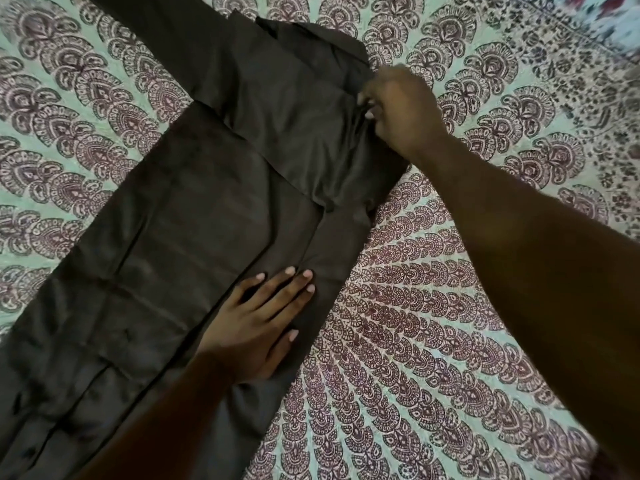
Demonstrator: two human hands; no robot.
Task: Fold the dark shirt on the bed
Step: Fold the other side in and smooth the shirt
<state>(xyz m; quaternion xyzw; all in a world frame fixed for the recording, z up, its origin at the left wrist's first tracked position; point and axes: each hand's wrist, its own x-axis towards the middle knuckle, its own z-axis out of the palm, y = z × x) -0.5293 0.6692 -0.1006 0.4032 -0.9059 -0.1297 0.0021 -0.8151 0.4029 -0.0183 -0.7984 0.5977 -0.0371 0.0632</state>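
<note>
The dark shirt point(180, 209) lies spread diagonally across the bed, its hem at the lower left and its collar end at the upper middle. One sleeve is folded over the upper body and another stretches off the top left. My left hand point(263, 313) lies flat with straight fingers on the shirt's right side, pressing the cloth down. My right hand point(398, 105) pinches the fabric at the shirt's upper right edge, near the shoulder, with its fingers curled into the cloth.
The bed cover point(450, 323), pale green with a maroon paisley print, spreads all around the shirt. A differently patterned border runs across the top right corner point(571, 39).
</note>
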